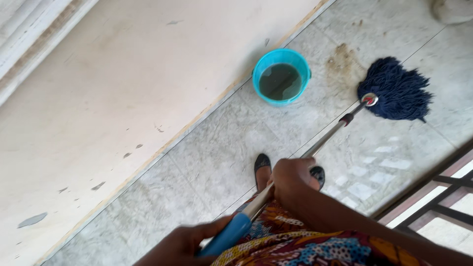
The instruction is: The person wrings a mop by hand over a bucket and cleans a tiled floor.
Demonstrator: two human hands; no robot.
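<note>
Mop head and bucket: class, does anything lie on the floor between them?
Nothing visible does. Between the mop head and the bucket there is only floor tile with a brown stain. Both hands, left and right, grip the handle.

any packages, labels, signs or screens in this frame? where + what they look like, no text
None in view: no package, label, sign or screen.
What is there: a turquoise round bucket of dark water by the wall.
A dark blue string mop with a metal pole lies on the grey tiled floor.
Right hand grips the pole, left hand the blue grip.
</note>
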